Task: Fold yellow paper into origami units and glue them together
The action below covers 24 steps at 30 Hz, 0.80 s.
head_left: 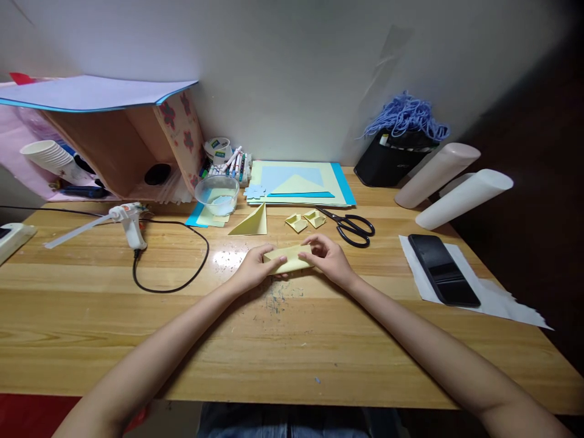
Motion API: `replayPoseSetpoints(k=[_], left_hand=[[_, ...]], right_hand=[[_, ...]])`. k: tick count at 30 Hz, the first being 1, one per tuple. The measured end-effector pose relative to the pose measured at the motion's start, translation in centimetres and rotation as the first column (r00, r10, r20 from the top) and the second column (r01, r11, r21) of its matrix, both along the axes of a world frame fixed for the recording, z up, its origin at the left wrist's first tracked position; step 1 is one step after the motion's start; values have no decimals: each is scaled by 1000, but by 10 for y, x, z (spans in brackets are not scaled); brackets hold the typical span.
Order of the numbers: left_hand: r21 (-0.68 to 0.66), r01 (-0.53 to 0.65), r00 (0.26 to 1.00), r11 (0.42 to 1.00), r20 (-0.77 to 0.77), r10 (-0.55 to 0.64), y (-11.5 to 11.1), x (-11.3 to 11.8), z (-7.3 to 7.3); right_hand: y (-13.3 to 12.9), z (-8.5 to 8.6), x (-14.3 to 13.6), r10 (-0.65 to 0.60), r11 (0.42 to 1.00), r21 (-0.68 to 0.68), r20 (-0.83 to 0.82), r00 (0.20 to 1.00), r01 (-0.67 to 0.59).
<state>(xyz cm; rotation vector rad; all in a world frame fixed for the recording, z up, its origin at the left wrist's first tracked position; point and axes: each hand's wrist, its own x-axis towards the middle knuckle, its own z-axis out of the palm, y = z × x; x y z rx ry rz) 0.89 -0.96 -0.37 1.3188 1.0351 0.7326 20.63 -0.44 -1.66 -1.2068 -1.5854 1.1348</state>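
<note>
Between my two hands is a folded piece of pale yellow paper [291,259], held just above the wooden table [219,347]. My left hand [256,266] grips its left end, thumb on top and fingers underneath. At the right end, my right hand [331,260] pinches the paper with thumb and fingers. Beyond them lie two small folded yellow paper pieces [296,222]. A folded yellow paper triangle [253,222] stands to their left. Black-handled scissors [353,230] rest to their right.
A white glue gun [130,225] with a looped black cable stands left. Behind are a clear plastic bowl [217,193], markers [233,163] and stacked coloured paper [337,182]. A decorated box [182,128] is back left. A phone [443,271] and two rolls [465,199] are right.
</note>
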Motion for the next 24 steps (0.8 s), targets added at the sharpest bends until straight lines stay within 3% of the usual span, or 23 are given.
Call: replayPoseSetpoints(k=[4, 11, 24], left_hand=[[-24, 7, 999, 1000, 48, -5, 1, 1, 0], [287, -44, 970, 957, -216, 109, 5, -3, -4], [295, -25, 966, 955, -240, 100, 4, -4, -4]], right_hand=[[3, 3, 0, -34, 994, -109, -141, 989, 19], [7, -2, 3, -81, 987, -153, -156, 984, 57], [7, -6, 3, -85, 991, -116, -158, 984, 67]])
